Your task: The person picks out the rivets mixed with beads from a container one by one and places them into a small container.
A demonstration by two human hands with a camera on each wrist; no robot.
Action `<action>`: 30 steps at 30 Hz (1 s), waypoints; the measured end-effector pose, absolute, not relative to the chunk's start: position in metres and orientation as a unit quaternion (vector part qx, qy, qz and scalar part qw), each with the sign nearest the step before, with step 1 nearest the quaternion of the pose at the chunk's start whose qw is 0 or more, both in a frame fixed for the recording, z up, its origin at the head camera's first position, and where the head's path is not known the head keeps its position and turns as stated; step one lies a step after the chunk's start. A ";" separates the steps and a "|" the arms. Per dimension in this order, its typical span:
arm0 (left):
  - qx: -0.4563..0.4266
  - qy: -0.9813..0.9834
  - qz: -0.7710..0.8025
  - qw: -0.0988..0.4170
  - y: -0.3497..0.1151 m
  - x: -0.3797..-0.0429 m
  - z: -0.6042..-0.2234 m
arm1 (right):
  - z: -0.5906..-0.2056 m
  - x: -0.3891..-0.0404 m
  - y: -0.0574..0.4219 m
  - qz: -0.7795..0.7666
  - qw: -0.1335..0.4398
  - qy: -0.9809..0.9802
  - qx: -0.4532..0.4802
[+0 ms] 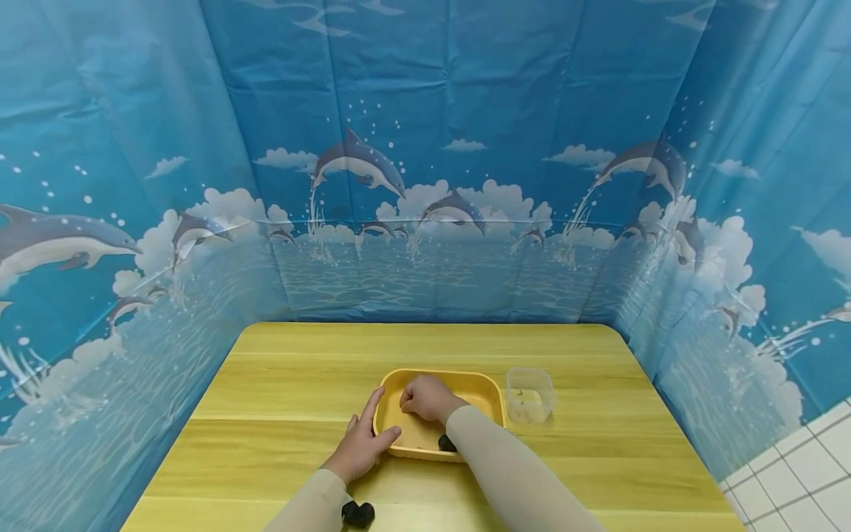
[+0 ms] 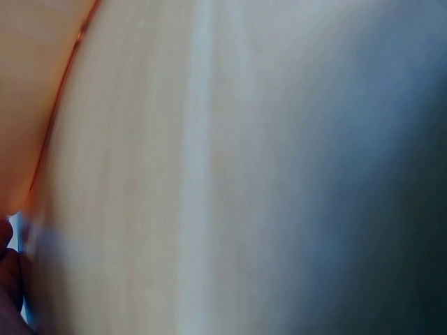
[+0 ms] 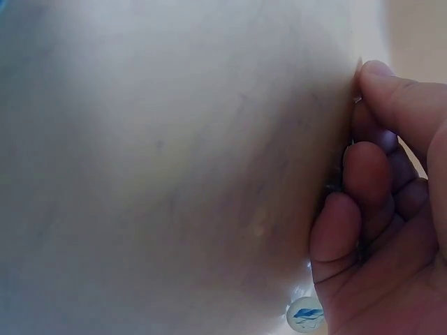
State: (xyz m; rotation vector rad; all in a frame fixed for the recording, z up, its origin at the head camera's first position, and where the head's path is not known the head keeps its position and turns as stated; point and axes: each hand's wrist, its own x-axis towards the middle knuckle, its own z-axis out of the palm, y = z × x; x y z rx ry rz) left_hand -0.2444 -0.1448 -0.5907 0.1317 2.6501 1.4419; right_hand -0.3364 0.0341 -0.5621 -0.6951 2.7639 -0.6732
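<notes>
A yellow-orange tray (image 1: 495,425) with raised walls stands on the table. My left hand (image 1: 362,447) rests against its left end, thumb and fingers spread along the rim. In the left wrist view, part of the tray wall (image 2: 35,84) shows. My right hand (image 1: 428,399) is inside the tray, its fingers curled down toward the floor. The right wrist view shows the curled right hand (image 3: 384,209) near a pale surface; whether anything is between the fingertips is hidden. A small round white-and-blue spot (image 3: 305,314) shows beside that hand.
A clear plastic box (image 1: 530,395) with small bits in it stands right of the tray. Black rounded pieces (image 1: 357,514) show by the left sleeve, and another black shape (image 1: 447,443) by the right sleeve. The wooden table (image 1: 279,391) is backed by a dolphin-print curtain (image 1: 432,273).
</notes>
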 end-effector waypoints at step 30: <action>0.053 0.875 0.477 0.062 -0.148 -0.246 -0.593 | -0.566 -0.341 0.033 -0.221 0.114 0.941 -0.228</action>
